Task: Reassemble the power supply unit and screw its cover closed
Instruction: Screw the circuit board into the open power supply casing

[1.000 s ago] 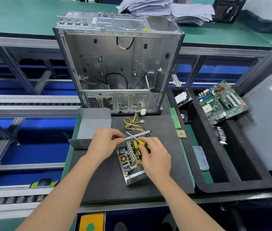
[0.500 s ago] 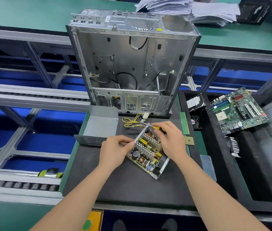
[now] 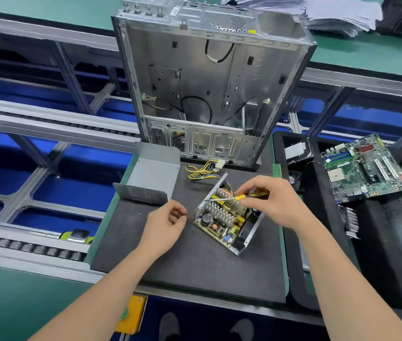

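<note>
The open power supply unit (image 3: 224, 220) lies turned at an angle on the black mat (image 3: 195, 267), its circuit board, heat sinks and coils exposed. Yellow and black cables (image 3: 202, 169) run from its far end. Its grey metal cover (image 3: 150, 177) lies apart, at the mat's far left corner. My right hand (image 3: 272, 200) grips a yellow-handled screwdriver (image 3: 232, 198) lying sideways over the unit, tip pointing left. My left hand (image 3: 168, 223) hovers just left of the unit with fingers loosely curled, holding nothing I can see.
An empty silver computer case (image 3: 209, 82) stands upright behind the mat. A black tray (image 3: 318, 217) to the right carries a green motherboard (image 3: 364, 168) and a drive (image 3: 296, 150). Conveyor rails run on the left. A yellow box (image 3: 131, 313) sits under the near edge.
The unit was turned from lengthwise to diagonal. My left hand let go of its left edge and drew back. My right hand now holds the screwdriver sideways over the board.
</note>
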Tool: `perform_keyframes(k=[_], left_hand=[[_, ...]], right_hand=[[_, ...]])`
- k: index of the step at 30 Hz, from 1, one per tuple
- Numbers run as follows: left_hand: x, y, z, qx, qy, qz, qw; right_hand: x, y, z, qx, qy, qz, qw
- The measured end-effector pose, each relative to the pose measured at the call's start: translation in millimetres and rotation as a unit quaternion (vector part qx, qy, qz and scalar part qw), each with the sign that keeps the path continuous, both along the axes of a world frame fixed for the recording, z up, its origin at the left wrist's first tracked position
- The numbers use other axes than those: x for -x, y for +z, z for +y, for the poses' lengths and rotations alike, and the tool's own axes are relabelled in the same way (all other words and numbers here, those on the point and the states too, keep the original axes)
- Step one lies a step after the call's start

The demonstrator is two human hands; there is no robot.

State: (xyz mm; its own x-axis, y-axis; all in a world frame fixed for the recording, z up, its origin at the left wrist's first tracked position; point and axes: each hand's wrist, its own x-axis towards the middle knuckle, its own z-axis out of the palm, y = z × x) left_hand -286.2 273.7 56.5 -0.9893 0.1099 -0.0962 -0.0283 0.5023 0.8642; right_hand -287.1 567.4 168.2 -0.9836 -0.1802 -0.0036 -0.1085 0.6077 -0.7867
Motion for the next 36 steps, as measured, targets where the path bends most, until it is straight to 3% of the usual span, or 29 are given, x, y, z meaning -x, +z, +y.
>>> perform_keyframes(k=[3, 16, 31, 36], left_hand=[[-4.6, -9.1, -2.9, 0.083, -0.054, 0.053, 0.994], [-2.4, -15.1, 9.8, 0.117, -0.058, 0.080, 0.988], [-5.8, -22.3, 12.2, 0.099, -0.038, 0.089, 0.990], [-14.3, -26.4, 11.2, 0.072, -0.052, 0.128, 0.988]], right_hand=[[-4.1, 7.4, -3.0, -0.030, 0.028, -0.015, 0.999], [-12.3, 37.9, -46.6, -0.261, 0.133, 0.056, 0.955], [-0.4, 25.2, -84.7, -0.276, 0.125, 0.061, 0.951], [0.1, 26.7, -85.8, -0.277, 0.111, 0.052, 0.953]])
